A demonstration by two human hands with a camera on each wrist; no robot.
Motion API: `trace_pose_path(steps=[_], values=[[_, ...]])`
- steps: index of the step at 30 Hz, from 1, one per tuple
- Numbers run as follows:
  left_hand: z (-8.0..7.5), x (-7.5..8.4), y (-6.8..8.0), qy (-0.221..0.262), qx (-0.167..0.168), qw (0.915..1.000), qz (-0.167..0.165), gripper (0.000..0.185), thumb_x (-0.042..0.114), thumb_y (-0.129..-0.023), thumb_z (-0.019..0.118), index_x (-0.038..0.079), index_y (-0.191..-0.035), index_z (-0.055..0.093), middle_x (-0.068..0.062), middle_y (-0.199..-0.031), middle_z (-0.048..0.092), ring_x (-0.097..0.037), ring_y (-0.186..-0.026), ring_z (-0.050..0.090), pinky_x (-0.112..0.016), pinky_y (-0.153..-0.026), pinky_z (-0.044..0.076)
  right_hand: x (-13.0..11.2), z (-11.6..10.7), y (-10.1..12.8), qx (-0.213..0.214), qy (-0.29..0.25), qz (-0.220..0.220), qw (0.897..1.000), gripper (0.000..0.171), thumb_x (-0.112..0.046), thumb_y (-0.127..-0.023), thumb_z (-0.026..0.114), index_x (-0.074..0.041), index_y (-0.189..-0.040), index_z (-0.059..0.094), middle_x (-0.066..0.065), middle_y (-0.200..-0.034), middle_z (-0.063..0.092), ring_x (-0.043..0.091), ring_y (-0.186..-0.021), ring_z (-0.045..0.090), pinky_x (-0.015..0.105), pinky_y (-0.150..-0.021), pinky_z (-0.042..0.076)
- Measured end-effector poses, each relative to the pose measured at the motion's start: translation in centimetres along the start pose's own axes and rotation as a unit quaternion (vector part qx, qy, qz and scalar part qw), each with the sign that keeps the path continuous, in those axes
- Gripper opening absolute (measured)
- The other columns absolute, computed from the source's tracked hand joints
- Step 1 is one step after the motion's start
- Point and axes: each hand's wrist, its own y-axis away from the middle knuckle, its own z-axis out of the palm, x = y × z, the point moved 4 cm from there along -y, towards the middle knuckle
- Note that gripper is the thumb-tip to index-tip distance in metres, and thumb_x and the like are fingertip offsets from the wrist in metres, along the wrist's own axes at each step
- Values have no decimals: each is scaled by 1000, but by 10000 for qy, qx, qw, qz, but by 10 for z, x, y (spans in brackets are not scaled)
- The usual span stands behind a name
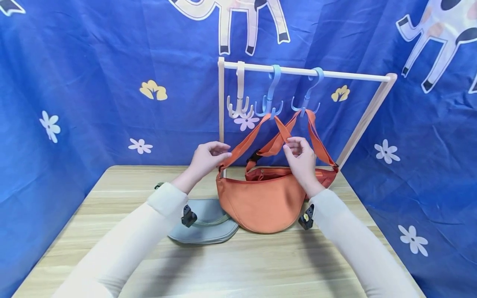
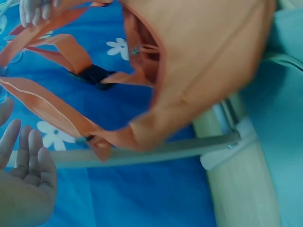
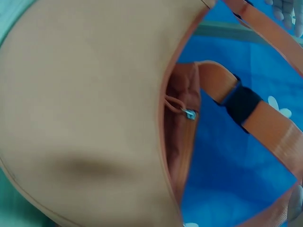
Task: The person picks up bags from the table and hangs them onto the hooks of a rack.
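Observation:
An orange crescent bag [image 1: 262, 203] hangs by its strap [image 1: 246, 142] from the middle, blue hook [image 1: 273, 93]. Behind it, a darker red-orange bag [image 1: 326, 176] hangs on the right blue hook [image 1: 307, 93]; its strap carries a black buckle [image 3: 241, 106]. My left hand [image 1: 208, 159] is beside the left side of the front strap, and the left wrist view shows its fingers [image 2: 35, 156] relaxed and apart from the strap. Loosely bent, the fingers of my right hand [image 1: 302, 161] overlap the strap's right side in the head view.
A grey-blue bag [image 1: 205, 236] lies on the wooden table [image 1: 261, 273] at the left, partly behind the orange one. The rack's white rail [image 1: 354, 75] also bears a white hook [image 1: 240, 93] at its left end. Blue printed cloth [image 1: 93, 103] encloses the back and sides.

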Motion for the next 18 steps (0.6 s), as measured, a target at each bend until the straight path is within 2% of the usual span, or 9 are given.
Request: trace_pose_path(steps=[4,5,12,18], values=[[-5,-12,6,-131,-31,9999,24,27,27,-75,67,12,-96,64,-2,-86,63,-15,-71,57,-30,-59,46,3,7,9,-134,-55,-15,9999,24,-24,-77,64,-13,-98,59,-2,-83,61,9,-70,57,22,-58,43],[-7,-15,8,-157,-30,9999,26,26,25,-75,67,11,-96,64,-2,-85,63,-15,-70,57,-30,-59,45,-1,8,12,-170,114,15,9998,22,-23,-79,63,-12,-98,59,-1,-83,61,11,-71,57,24,-59,44],[-17,-31,20,-332,-6,9994,-35,25,23,-74,68,9,-95,64,-3,-83,63,-16,-69,57,-31,-59,45,6,24,30,-522,-295,201,9980,23,-18,-80,62,-8,-100,57,3,-86,60,14,-73,57,21,-61,44],[-23,-44,32,-300,-133,9995,-7,29,25,-74,68,6,-95,64,-6,-83,63,-18,-69,56,-29,-60,45,9,38,46,-716,-387,233,9964,23,-18,-80,61,-8,-100,57,1,-85,60,13,-72,58,23,-60,45]])
